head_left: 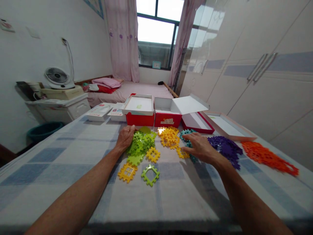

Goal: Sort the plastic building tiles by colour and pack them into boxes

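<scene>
My left hand rests against the left side of a pile of green plastic interlocking pieces, fingers reaching forward along it and partly hidden. Fingers apart, my right hand hovers over or touches teal pieces, its thumb near a yellow piece; contact is unclear. Between the hands lies a heap of yellow pieces. Closer to me are a loose yellow square, a yellow window-shaped piece and a green piece with a round hole.
Purple pieces and orange pieces lie in heaps at the right. Behind the heaps stand a red box with a white tray on top, an open red box, a shallow red lid and white boxes, all on a checked tablecloth.
</scene>
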Motion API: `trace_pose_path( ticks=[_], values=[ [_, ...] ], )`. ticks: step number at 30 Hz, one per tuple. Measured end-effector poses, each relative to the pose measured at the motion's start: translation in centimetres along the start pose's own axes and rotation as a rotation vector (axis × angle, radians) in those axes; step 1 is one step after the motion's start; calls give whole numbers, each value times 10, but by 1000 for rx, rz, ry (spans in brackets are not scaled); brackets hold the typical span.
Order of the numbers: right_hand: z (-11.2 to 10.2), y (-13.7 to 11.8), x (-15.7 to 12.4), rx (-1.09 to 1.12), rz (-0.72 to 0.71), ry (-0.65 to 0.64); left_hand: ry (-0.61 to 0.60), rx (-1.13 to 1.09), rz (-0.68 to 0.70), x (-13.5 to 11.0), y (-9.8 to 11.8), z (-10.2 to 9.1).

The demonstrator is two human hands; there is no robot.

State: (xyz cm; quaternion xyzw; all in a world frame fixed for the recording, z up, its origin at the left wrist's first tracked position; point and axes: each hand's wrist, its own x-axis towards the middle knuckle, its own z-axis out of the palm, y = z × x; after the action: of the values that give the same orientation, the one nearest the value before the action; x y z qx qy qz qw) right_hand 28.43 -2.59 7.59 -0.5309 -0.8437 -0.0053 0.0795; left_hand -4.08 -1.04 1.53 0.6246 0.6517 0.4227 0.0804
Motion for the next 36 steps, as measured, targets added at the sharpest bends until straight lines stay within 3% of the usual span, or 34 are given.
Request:
trace_pose_path(
  ticks=[5, 10, 14, 17, 20, 22, 25, 28, 32, 36],
  values=[
    [7, -10, -16, -76, -57, -194, 7, 11, 14, 1, 0, 1],
    [14, -8, -17, -28, -151, -168, 5, 6, 10, 0, 0, 0],
    [9, 2, -8, 82, -220, -39, -3, 1, 8, 0, 0, 0],
    [5, -2, 9, 125, -149, 153, 1, 4, 9, 0, 0, 0],
    [8, -23, 23, 155, -67, 300, 7, 1, 4, 0, -1, 0],
    [13, -44, 25, 234, -112, 236, 5, -5, 6, 0, -1, 1],
    [25, -76, 17, 315, -191, 17, 15, -19, 0, 0, -3, 1],
    [37, -98, 8, 283, -178, -49, 40, -44, -16, 0, -4, 1],
    [44, -105, 4, 376, -146, -54, 58, -48, -19, 1, -4, 0],
    [35, -89, 6, 496, -122, -68, 62, -50, -16, 1, -2, -1]
  ],
)
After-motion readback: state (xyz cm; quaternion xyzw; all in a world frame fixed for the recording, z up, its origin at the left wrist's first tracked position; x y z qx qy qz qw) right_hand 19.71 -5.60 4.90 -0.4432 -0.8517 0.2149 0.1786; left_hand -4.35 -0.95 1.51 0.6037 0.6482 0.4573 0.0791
